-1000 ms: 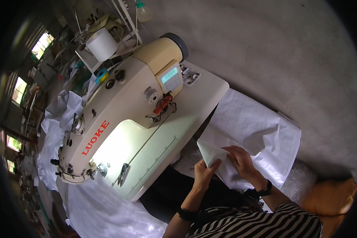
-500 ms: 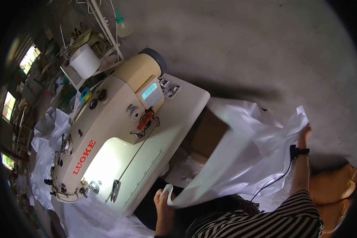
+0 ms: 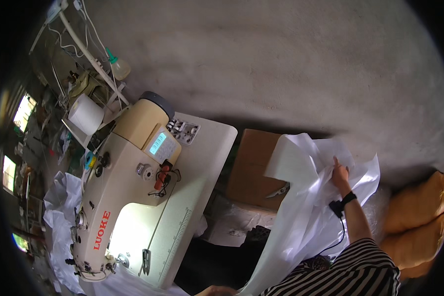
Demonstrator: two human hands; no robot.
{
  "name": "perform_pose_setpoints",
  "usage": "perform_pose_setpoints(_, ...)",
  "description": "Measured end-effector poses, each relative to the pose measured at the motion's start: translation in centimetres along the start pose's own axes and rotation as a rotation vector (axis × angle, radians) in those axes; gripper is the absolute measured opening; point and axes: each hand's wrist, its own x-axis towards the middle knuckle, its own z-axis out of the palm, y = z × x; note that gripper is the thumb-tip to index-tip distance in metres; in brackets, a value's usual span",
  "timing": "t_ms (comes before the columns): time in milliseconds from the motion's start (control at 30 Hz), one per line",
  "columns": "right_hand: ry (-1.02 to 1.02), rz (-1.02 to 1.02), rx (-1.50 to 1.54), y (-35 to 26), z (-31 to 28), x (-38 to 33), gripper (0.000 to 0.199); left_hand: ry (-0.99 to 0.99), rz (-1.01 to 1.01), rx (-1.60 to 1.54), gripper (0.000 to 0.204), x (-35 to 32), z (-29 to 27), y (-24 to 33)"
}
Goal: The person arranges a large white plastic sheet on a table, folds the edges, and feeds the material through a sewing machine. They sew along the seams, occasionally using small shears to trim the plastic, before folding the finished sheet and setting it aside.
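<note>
A large white plastic-like sheet [image 3: 301,197] hangs in folds to the right of the sewing machine [image 3: 128,163], its upper part over a cardboard box. On its upper folds rests my right hand [image 3: 339,173], one finger stretched out and no fold visibly pinched. A black band with a cable is on that wrist. My left hand [image 3: 216,291] is at the lower edge, beside the sheet's lower end; its fingers are mostly cut off. More white sheet material [image 3: 61,217] hangs at the machine's far left, and some lies below the needle area.
Small thread snips [image 3: 145,261] lie on the machine bed. Scissors [image 3: 278,191] rest on the cardboard box [image 3: 251,163]. A white thread cone [image 3: 86,114] stands behind the machine. Orange sacks [image 3: 419,202] lie at the right, by a grey wall [image 3: 281,64].
My right hand has moved left and down from the sheet's far corner. My left hand has dropped to the lower edge. The sheet has swung rightward, uncovering the box and scissors; the view has shifted.
</note>
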Motion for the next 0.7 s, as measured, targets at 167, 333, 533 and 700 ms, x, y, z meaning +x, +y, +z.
perform_pose_setpoints(167, -0.257, -0.01, 1.355, -0.9, -1.1, -2.4, 0.043, 0.009, 0.012, 0.172, 0.067, 4.7, -2.5, 2.3)
perform_pose_setpoints(333, -0.738, -0.147, 1.713, -8.1, 0.6, -15.0, 0.054, 0.025, 0.3, -0.34, 0.083, 21.1, -2.0, 5.0)
perform_pose_setpoints(533, -0.003, -0.477, 0.373, -3.3, 1.0, -11.5, 0.061, 0.201, 0.374, -0.127, 0.032, 23.6, 6.3, 9.3)
perform_pose_setpoints(700, 0.682, -0.096, 0.113, 3.5, 1.0, -6.8, 0.055, 0.12, 0.351, -0.634, 0.027, 16.7, 0.6, 1.7)
